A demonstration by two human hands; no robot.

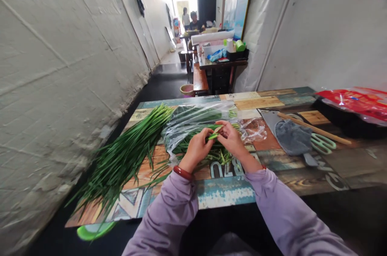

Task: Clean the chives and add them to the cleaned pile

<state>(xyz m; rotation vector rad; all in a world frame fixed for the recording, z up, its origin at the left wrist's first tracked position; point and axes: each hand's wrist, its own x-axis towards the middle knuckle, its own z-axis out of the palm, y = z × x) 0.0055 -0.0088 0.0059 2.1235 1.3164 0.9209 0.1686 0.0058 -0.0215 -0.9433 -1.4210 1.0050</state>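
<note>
"What did you have between the fingers?"

"Watching remotely through the head camera, I had the left hand point(199, 145) pinching a short green stalk point(212, 137) between thumb and fingertips. The right hand point(230, 137) was closed on its other end, so both sets of fingertips nearly met. How firmly they pressed, I couldn't tell."

"And close around them?"

"Just below my fingers, loose stalks point(222, 157) lay on the patchwork-patterned table point(226, 196). Beyond the fingers and to their left, a clear plastic bag point(170, 135) lay over more greens. Farther left of them spread a big bunch of long green leaves point(133, 143), its tips hanging past the table's edge."

"What was on the right?"

"Well apart from my right fingers I saw a broad grey blade point(267, 120), partly under a grey cloth point(292, 137). A wooden stick point(328, 134) and pale green scissor handles point(323, 143) lay beside that cloth. Farthest from the fingers sat a red package point(356, 100)."
</note>
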